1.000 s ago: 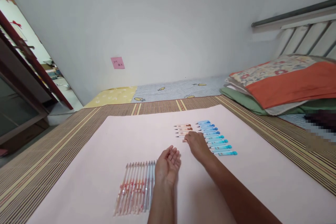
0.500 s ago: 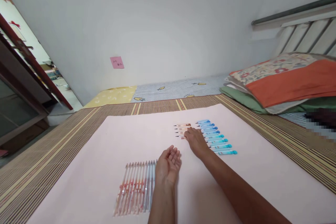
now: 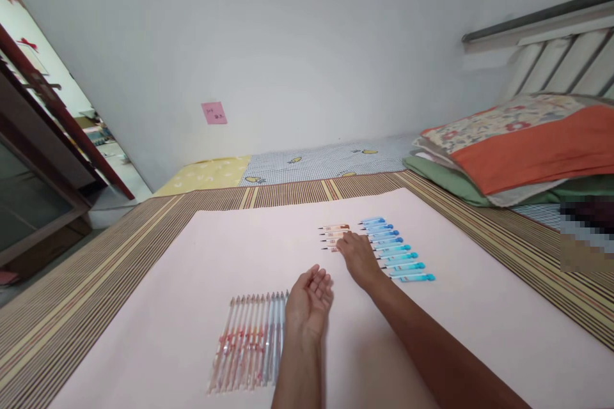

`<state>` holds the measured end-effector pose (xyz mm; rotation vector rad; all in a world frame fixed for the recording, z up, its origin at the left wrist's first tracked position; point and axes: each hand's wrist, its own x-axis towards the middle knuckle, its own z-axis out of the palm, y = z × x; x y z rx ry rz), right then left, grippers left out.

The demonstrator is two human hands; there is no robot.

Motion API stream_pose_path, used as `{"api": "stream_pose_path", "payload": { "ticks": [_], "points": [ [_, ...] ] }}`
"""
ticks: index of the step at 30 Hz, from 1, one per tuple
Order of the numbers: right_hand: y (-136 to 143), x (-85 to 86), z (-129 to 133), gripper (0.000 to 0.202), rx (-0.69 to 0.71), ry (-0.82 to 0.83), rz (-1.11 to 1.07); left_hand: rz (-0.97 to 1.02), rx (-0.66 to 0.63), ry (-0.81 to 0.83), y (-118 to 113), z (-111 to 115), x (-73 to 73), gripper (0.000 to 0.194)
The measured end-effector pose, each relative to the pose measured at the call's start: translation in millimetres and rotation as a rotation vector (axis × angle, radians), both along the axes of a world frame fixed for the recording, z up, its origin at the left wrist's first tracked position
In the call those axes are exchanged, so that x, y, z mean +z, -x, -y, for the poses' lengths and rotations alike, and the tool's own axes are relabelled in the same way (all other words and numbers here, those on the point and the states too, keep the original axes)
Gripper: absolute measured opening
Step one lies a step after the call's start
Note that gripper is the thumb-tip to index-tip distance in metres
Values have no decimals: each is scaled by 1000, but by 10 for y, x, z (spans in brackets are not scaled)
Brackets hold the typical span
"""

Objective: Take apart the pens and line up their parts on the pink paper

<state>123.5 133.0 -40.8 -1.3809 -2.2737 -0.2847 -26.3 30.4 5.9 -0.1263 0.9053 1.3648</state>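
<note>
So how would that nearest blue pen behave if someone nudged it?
The nearest blue pen looks slim and straight, so it is probably stiff and light. Its long, narrow barrel might roll on the flat pink sheet, though the wider-looking end could make it swerve.

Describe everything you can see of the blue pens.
The blue pens look like plastic, with pale sections toward the tips and coloured, rounded-looking ends. They run from deeper blue at the far end to turquoise at the near end. They lie flat, side by side in a slanting row on the pale pink sheet, tips pointing left. The right hand hides some tips; whether it touches them, I cannot tell. Any small print is too blurred to read.
</note>
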Motion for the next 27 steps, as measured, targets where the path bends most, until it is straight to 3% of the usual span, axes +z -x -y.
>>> {"api": "stream_pose_path", "payload": {
  "ticks": [27],
  "points": [
    [60, -7, 22, 24, -97, 6, 47, -1, -4, 9, -25, 6, 23, 8]
  ]
}}
